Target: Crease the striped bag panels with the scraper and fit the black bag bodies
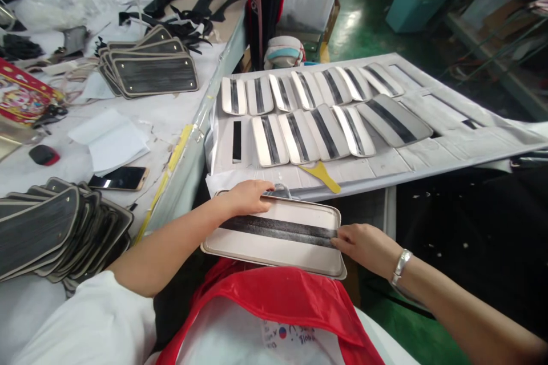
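A cream rectangular panel [278, 251] with rounded corners, a raised rim and a black strip [282, 229] along its length lies across my front. My left hand [248, 197] grips its far edge, the fingers bent over the top and partly hidden. At the right end, my right hand [359, 244] pinches the panel where the strip meets the edge. Just beyond, similar panels with black strips, such as this one [270, 140], lie in two rows on a covered board [462, 151]. A yellow scraper [323, 174] rests at the board's near edge.
Dark panels with pale edging are stacked at near left [38, 228] and far left [154, 74]. A phone [120, 178], papers [113, 140] and a red-black mouse [44, 155] share the left table. A co-worker [265, 0] stands beyond; a blue bin [415, 5] is far right.
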`<state>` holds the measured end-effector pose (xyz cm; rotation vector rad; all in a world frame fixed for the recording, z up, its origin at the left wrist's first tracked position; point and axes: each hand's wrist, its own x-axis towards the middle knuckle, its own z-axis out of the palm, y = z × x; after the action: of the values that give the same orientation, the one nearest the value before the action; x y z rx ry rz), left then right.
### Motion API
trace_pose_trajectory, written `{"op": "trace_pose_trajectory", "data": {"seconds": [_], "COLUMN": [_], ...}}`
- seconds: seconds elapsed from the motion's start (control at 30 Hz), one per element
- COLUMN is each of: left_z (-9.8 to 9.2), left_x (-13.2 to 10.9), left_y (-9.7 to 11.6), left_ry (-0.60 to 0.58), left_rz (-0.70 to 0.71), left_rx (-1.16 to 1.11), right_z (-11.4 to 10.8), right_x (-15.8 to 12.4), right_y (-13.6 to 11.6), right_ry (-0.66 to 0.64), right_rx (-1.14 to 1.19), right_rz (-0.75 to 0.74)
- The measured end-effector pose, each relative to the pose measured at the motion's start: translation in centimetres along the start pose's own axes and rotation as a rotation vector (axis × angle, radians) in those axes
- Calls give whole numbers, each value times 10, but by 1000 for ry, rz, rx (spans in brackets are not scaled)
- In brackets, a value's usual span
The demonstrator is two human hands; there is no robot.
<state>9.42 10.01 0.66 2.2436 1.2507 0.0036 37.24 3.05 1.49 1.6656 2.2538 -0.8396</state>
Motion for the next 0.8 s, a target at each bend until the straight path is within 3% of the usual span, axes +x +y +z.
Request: {"op": "trace_pose_trajectory", "data": {"seconds": [0.07, 0.2, 0.37, 0.63, 0.8], "left_z": [-3, -10, -8, 0, 2], "left_x": [10, 15, 14, 10, 10], "left_y": [-4, -14, -20, -25, -26], "left_ry": [-107, -194, -169, -113, -84], "left_rz": [-22, 11, 88, 99, 109], "left_rx": [-13, -58, -117, -222, -215], "right_z": [-8, -11, 3, 7, 7], "right_x": [9, 46, 86, 95, 98], "right_y": [-12, -41, -56, -47, -52], "right_ry": [90, 393, 364, 331, 433], "right_rx": [-4, -54, -90, 163, -81], "right_rz": [-89, -278, -447, -460, -528]}}
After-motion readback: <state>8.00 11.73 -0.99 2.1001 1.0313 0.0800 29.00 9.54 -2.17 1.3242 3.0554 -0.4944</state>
